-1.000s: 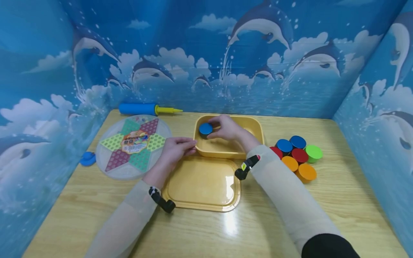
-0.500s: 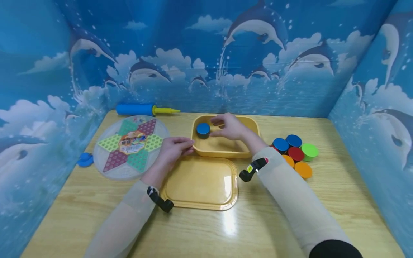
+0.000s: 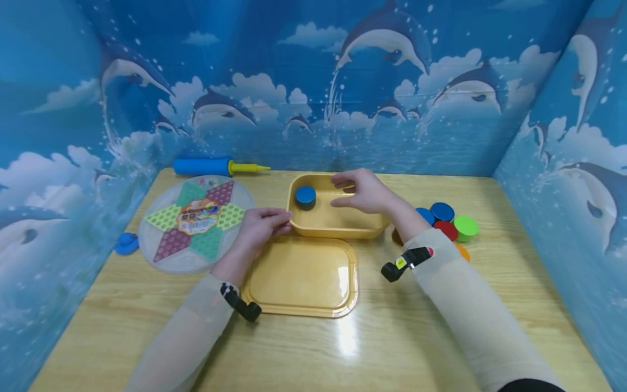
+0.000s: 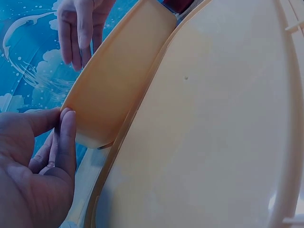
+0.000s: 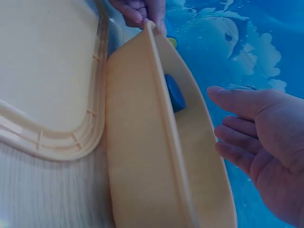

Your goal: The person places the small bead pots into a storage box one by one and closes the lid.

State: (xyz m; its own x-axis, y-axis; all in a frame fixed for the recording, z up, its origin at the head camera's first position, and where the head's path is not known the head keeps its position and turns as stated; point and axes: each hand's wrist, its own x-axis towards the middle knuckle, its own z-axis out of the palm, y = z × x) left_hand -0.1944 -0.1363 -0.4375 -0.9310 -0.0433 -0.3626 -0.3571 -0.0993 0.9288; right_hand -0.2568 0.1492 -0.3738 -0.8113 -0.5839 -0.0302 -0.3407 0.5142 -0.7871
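A yellow plastic box [image 3: 338, 233] stands near the back of the table. Inside its left end sits a blue-topped round piece [image 3: 306, 196], also visible in the right wrist view. My left hand [image 3: 260, 230] pinches the box's left rim between thumb and fingers, as the left wrist view confirms. Over the right part of the box hovers my right hand [image 3: 366, 191], fingers loosely extended and apart from the blue piece; nothing is in it [image 5: 266, 142]. The matching yellow lid [image 3: 301, 276] lies flat on the table just in front of the box.
Right of the box stand several round pieces: blue [image 3: 442, 211], red [image 3: 446, 231], green [image 3: 465, 228] and orange [image 3: 462, 251], partly behind the right arm. At left lie a Chinese checkers board [image 3: 168, 245], a blue-and-yellow pump [image 3: 202, 166] and a small blue object [image 3: 127, 243].
My right hand has released the blue piece at the box's left end and moved right, its fingers spreading. The left hand keeps its hold on the rim.
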